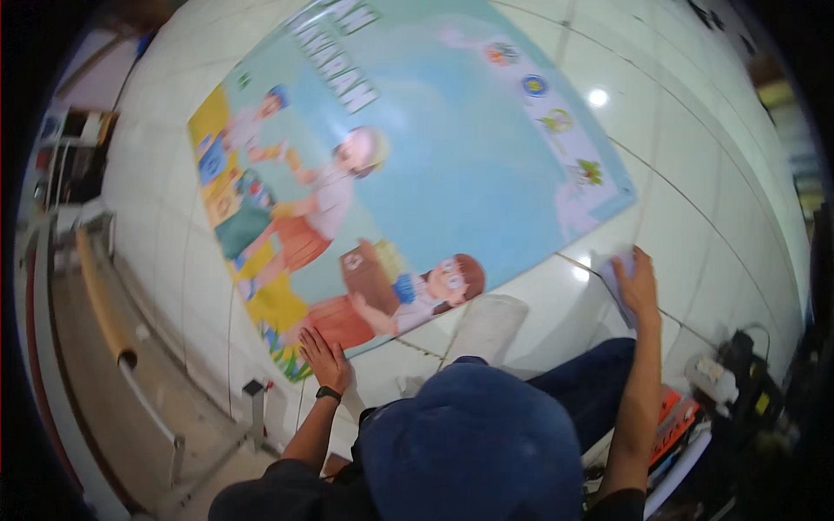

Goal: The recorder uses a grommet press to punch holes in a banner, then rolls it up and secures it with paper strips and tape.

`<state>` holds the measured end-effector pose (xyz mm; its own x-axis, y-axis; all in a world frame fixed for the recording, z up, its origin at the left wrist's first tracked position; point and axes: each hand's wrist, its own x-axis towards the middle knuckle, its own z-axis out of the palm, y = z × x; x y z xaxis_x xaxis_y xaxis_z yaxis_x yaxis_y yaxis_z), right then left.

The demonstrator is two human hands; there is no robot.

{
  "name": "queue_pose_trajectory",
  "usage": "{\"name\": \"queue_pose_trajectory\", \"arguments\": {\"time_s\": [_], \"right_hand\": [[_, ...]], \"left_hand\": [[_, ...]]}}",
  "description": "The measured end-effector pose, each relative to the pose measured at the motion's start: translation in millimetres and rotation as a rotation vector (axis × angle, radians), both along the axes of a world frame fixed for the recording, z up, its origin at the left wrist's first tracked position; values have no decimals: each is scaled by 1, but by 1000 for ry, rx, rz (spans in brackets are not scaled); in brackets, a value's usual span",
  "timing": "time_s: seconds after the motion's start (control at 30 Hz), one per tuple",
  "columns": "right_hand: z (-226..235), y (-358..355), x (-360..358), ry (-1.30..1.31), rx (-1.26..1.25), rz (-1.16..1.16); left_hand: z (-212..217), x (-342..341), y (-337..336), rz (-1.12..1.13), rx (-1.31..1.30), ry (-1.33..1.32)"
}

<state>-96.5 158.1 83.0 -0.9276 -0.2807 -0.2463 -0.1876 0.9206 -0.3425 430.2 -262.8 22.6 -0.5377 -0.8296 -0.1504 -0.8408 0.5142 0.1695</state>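
Note:
A large printed banner, mostly light blue with cartoon figures and a row of small emblems, lies spread over the white tiled floor. My left hand rests flat on its near left corner, fingers stretched out. Off the banner's near right edge, my right hand has its fingers bent around a thin pale lilac-white piece; its kind I cannot make out. A pale grey, roughly rectangular piece lies beside the banner's near edge, between my hands.
A metal frame with a long brown cardboard tube stands at the left. On the right are an orange object, a white container and dark gear. White floor tiles surround the banner.

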Motion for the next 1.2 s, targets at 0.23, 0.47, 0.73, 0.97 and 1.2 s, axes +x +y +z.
{"name": "queue_pose_trajectory", "arguments": {"time_s": [0.23,0.47,0.73,0.97,1.2], "right_hand": [[-25,-41,-11,46,-103,-103],[-65,-84,-100,225,-197,-296],[-50,-60,-125,-77,-299,-281],[-24,31,-63,-318,-455,-326],[-9,95,-18,-556,-368,-416]], "left_hand": [[9,-112,13,-547,12,-56],[21,-72,1,-730,150,-142],[-12,-47,-4,-675,88,-118],[14,-67,-39,-792,137,-155],[31,-165,-80,-759,71,24]]}}
